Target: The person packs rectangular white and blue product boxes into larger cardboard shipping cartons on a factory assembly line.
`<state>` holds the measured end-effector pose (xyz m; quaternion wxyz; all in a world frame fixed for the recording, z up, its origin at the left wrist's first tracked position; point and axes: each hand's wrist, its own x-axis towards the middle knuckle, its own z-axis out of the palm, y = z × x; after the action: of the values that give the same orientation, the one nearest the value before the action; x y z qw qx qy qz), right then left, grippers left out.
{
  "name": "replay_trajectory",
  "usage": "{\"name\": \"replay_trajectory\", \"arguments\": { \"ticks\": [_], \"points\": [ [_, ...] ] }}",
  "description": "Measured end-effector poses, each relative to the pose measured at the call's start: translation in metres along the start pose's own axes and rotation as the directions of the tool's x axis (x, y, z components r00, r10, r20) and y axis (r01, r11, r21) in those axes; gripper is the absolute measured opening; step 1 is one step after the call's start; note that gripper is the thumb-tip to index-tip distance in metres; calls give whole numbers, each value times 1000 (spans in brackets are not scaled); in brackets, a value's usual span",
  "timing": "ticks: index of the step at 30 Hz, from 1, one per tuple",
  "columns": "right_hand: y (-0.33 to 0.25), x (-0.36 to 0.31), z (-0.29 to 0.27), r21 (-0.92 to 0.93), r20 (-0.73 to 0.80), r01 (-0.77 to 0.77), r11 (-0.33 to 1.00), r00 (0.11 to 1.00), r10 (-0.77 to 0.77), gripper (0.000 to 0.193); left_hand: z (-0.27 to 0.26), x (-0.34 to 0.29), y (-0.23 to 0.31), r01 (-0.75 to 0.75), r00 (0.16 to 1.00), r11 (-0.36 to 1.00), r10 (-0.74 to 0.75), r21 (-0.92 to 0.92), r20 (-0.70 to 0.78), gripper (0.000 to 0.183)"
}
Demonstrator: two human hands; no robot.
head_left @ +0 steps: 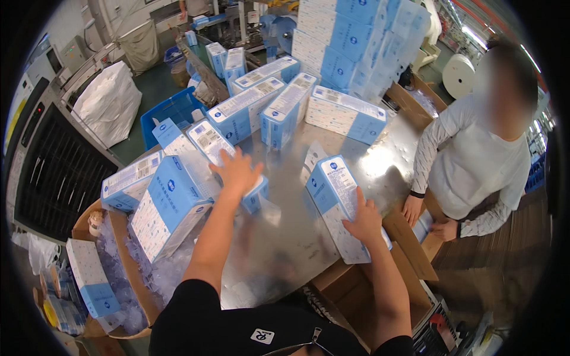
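Observation:
My left hand [237,174] is spread over a long blue-and-white carton box [208,140], its fingers apart. Whether the fingertips press on that box or hover just above, I cannot tell. Its blue end shows past my wrist. My right hand [363,221] grips the right edge of another blue-and-white box [333,199], which lies tilted over the metal table [285,237]. A loose clear film flap stands by that box's upper left corner. Left of my left forearm, a larger blue-and-white box [172,199] leans beside a smaller one [132,181].
Several similar boxes [246,110] stand across the table's far side, before a tall stack of film-wrapped packs [338,47]. An open brown carton [350,291] sits below my right forearm. Lower left, a carton holds clear plastic scraps [119,267]. At right, a person [475,154] handles another carton.

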<state>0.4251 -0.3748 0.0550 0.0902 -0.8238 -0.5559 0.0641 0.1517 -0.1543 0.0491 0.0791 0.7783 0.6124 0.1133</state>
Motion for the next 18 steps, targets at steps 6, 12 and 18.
{"name": "replay_trajectory", "arguments": {
  "ticks": [6, 12, 18],
  "points": [
    [28, -104, -108, 434, -305, 212, 876, 949, -79, 92, -18, -153, 7, -552, 806, 830, 507, 80, 305, 43],
    [156, -312, -107, 903, -360, 428, -44, 808, 467, 82, -23, -99, 15, -268, 958, 961, 274, -74, 88, 94],
    [176, -440, -61, 768, -176, 639, 43, 147, 973, 57, 37, -39, -1, -401, 824, 780, 536, -481, 181, 92]
  ]
}}
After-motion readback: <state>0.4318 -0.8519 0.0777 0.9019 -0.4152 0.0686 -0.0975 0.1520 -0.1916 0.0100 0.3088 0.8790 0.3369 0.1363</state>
